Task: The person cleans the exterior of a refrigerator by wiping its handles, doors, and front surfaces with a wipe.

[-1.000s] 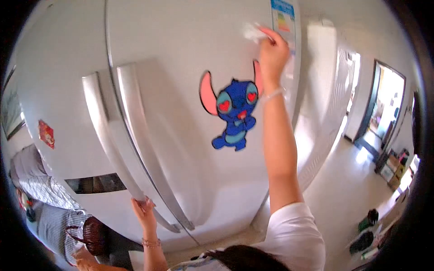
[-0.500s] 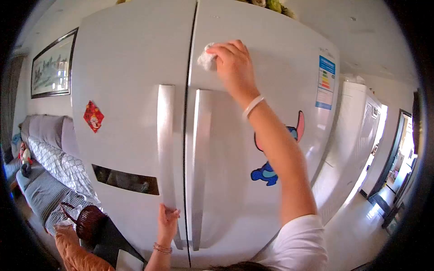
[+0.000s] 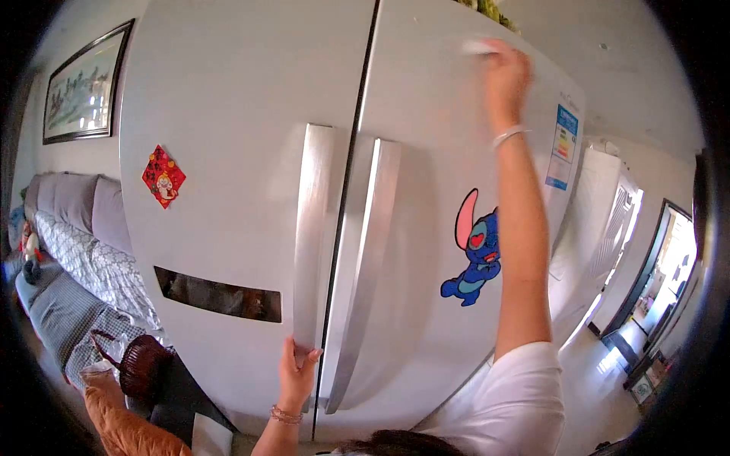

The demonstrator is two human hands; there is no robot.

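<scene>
A white double-door refrigerator [image 3: 220,228] fills the middle of the head view. My right hand [image 3: 508,80] is raised to the upper part of its right door, closed on a white cloth [image 3: 480,48] that looks smeared by motion. Lower down, my left hand [image 3: 298,376] is closed around the bottom part of the left door handle [image 3: 313,228]. Beside it runs the right door handle [image 3: 369,258]. A blue cartoon sticker [image 3: 477,254] on the right door is partly hidden behind my right forearm.
A red diamond sticker [image 3: 163,177] and a dark panel [image 3: 217,295] mark the left door; an energy label [image 3: 562,147] is at the right door's edge. At left are a sofa [image 3: 68,201], a brown basket [image 3: 143,365] and a framed picture [image 3: 87,85]. A white appliance [image 3: 597,197] stands right.
My right hand has moved the cloth right and upward across the right door. The left hand stays at the left handle. The view has shifted, with the doors sitting further right.
</scene>
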